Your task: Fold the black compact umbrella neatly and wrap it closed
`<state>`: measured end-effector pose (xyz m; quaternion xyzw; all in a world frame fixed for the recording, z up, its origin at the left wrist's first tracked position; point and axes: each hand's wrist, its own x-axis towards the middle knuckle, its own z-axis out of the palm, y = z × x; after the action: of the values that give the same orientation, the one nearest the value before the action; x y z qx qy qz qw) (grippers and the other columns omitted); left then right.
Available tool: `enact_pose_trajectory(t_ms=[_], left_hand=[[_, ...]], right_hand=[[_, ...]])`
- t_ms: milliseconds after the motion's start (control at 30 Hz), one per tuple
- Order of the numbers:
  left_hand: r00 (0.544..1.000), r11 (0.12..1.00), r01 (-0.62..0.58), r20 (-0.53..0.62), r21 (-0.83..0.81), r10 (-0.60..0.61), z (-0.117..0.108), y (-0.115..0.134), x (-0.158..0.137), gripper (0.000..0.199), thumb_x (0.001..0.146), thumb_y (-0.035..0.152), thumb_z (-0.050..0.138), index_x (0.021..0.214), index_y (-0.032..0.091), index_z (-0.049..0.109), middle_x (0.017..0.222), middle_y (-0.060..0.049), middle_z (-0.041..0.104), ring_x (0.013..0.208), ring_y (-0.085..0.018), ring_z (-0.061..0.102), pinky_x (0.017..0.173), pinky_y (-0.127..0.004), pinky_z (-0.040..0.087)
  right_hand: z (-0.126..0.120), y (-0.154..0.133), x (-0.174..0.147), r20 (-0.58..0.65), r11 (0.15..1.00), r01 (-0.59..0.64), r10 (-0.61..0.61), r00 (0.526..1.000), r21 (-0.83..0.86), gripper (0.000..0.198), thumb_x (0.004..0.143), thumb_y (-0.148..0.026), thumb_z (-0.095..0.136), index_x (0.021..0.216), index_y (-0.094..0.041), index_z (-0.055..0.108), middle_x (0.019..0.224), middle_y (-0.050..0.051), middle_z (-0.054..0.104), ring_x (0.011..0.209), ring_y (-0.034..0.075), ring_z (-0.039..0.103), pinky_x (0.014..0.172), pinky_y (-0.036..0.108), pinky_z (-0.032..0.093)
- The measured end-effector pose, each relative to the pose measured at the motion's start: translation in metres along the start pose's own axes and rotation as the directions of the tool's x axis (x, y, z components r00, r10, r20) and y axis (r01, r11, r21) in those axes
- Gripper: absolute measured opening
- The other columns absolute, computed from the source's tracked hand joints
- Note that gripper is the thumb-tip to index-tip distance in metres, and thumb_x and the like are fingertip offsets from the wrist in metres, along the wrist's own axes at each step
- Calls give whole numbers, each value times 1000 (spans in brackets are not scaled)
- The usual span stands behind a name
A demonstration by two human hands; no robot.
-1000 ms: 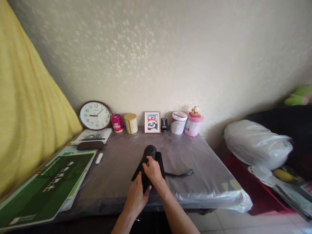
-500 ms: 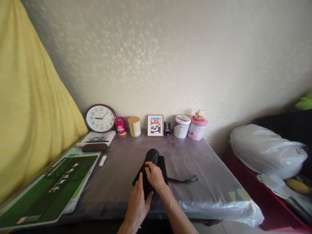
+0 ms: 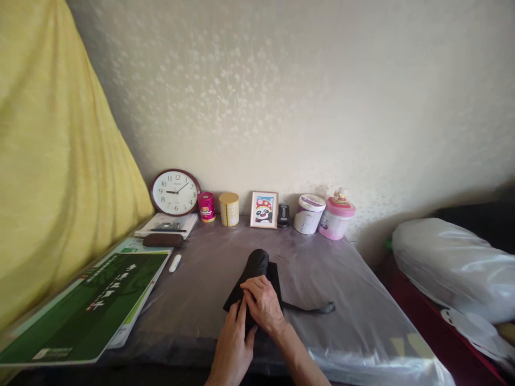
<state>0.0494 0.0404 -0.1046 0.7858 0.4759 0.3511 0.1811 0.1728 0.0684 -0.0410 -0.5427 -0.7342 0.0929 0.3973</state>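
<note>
A: Black cloth, rolled up at the far end, is that what both hands are on?

B: Yes. The black pouch point(image 3: 254, 276) lies near the middle of the bench point(image 3: 341, 300), on its clear plastic cover. The right hand point(image 3: 263, 305) is clamped over the near part of it, fingers curled down, likely to pin the cloth flat. The left hand point(image 3: 233, 343) comes up from below with its fingers together against the near edge; whether it pinches the cloth, I cannot tell.

A: And the thin black thing off to the right?

B: A strap point(image 3: 311, 308), lying loose on the plastic, seemingly joined to the pouch.

A: What else is around?

B: Along the wall, out of the way: a clock point(image 3: 175, 192), a pink tin point(image 3: 206, 207), a yellow tin point(image 3: 229, 209), a framed panda picture point(image 3: 264, 209), a white tub point(image 3: 308, 214) and a pink tub point(image 3: 337, 218). A green booklet point(image 3: 86, 311) lies at the left, and a white plastic bag point(image 3: 454, 268) sits off to the right.
</note>
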Motion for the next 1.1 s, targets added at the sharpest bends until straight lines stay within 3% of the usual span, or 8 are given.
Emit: enact_pose_trajectory(t_ms=[133, 267, 433, 600, 800, 967, 1100], left_hand=[[1000, 998, 20, 25, -56, -19, 3, -1, 0, 54, 82, 24, 38, 135, 18, 29, 125, -13, 44, 116, -23, 49, 94, -39, 44], [992, 994, 76, 106, -79, -68, 3, -2, 1, 58, 80, 23, 38, 136, 18, 27, 128, -14, 42, 118, -24, 46, 97, -41, 42], [983, 987, 130, 139, -95, -116, 1, -1, 3, 59, 79, 22, 38, 137, 20, 27, 131, -12, 41, 120, -23, 45, 98, -41, 41], [985, 982, 145, 115, -124, -131, -4, 5, 3, 59, 79, 21, 40, 136, 23, 27, 134, -10, 40, 122, -23, 43, 99, -42, 40], [987, 977, 155, 74, -145, -146, -5, 7, 3, 57, 79, 24, 41, 135, 23, 30, 130, -9, 42, 119, -23, 45, 98, -43, 41], [989, 981, 133, 77, -139, -123, -9, 8, 4, 57, 80, 24, 41, 135, 21, 29, 129, -11, 42, 117, -24, 45, 98, -43, 40], [989, 979, 138, 76, -149, -128, -10, 10, 5, 57, 79, 24, 43, 135, 21, 30, 128, -10, 42, 116, -24, 46, 98, -42, 40]], right_hand=[[1, 21, 11, 44, 998, 44, -42, 998, -45, 21, 88, -21, 47, 92, -24, 67, 105, 2, 68, 117, 18, 47, 104, 41, 26], [8, 48, 33, 66, 996, 9, -3, 998, -94, 26, 90, -22, 43, 89, -26, 68, 104, 1, 68, 119, 18, 46, 106, 45, 18], [14, 74, 64, 61, 990, -65, 73, 995, -126, 27, 89, -22, 43, 85, -26, 69, 104, 1, 68, 118, 19, 46, 105, 42, 21], [5, 89, 84, -2, 953, -270, 272, 962, -137, 25, 88, -20, 42, 90, -22, 67, 102, 5, 68, 105, 15, 56, 96, 29, 34], [-26, 104, 51, -161, 832, -548, 531, 832, -88, 32, 88, -23, 35, 100, -15, 64, 101, 12, 67, 95, 19, 60, 87, 32, 41], [-35, 94, 13, -99, 787, -617, 616, 782, 24, 30, 85, -29, 41, 93, -17, 67, 81, 4, 69, 81, 18, 63, 70, 26, 48], [-32, 81, 5, -47, 756, -648, 653, 756, 90, 28, 81, -32, 49, 96, -16, 66, 78, 3, 68, 71, 16, 63, 61, 24, 48]])
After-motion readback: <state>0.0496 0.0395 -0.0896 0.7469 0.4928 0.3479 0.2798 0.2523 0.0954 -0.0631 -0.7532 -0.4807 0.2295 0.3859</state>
